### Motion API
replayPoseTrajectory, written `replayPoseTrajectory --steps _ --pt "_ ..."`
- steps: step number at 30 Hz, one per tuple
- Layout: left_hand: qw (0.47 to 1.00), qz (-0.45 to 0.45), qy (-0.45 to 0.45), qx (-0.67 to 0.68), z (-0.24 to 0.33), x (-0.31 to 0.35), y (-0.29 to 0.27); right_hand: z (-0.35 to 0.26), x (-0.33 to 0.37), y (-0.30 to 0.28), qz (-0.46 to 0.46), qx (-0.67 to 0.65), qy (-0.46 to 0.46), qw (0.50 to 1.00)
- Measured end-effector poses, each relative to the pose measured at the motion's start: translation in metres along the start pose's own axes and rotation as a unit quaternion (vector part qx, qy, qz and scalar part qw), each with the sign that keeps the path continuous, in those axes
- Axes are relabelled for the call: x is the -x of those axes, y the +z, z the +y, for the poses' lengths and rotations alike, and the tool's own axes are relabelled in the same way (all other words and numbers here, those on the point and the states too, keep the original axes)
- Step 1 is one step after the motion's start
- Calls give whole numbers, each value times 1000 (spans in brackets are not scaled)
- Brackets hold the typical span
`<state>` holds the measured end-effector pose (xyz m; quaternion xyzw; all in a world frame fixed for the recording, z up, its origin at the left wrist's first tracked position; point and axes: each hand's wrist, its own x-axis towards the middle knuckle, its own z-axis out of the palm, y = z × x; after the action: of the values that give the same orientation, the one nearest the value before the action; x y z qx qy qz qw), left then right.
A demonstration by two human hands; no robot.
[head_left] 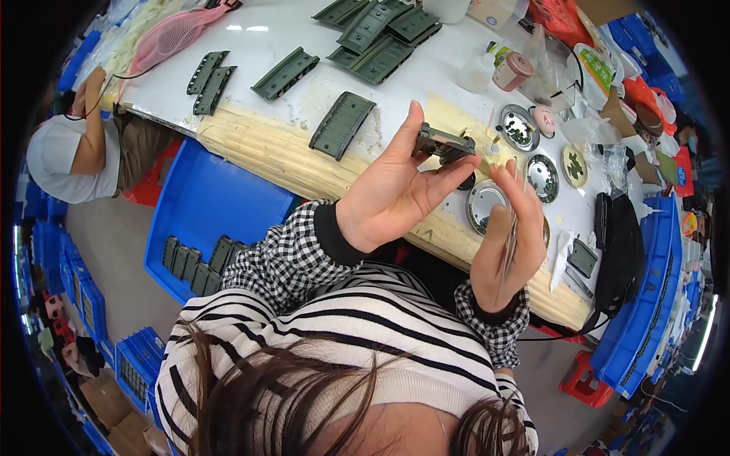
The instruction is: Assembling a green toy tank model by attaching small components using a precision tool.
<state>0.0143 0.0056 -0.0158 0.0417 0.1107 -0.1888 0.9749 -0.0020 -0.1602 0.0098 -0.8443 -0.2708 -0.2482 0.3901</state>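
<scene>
Raised over the table edge (251, 144).
Left hand (391, 190) pinching green part (442, 144) between thumb and fingertips; right hand (506, 243) just beside, closed on thin tweezers (511, 228), metal dishes (521, 125) beyond.

The desk (258, 45) runs from the upper left of the frame down to the lower right. Ridged plates (380, 38) lie in a heap at the top middle of the desk, and more plates (209, 72) lie apart to the left of them. One plate (342, 124) lies alone near the desk's front edge. Round dishes (521, 125) sit on the desk at the right. A bin (201, 205) stands below the desk at the left, with plates in it. Both hands are up in the middle, over the desk's front edge: the left hand (388, 190) holds a small part (443, 144), and the right hand (509, 243) is just right of it. Another person (72, 156) sits at the far left.
</scene>
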Motion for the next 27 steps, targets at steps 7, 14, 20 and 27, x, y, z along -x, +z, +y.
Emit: replayPoseTrajectory --steps 7,14,20,27 --pt "997 18 -7 -80 -13 6 4 -1 -19 11 14 18 -12 1000" --pt "975 -78 -148 -143 -19 28 -19 7 -15 -18 -74 -121 22 990" --pt "905 -238 -283 -209 -12 24 -57 15 2 -30 -232 -296 99 921" --pt "940 -130 -216 -229 -11 41 -38 64 1 -77 -146 -25 86 985"
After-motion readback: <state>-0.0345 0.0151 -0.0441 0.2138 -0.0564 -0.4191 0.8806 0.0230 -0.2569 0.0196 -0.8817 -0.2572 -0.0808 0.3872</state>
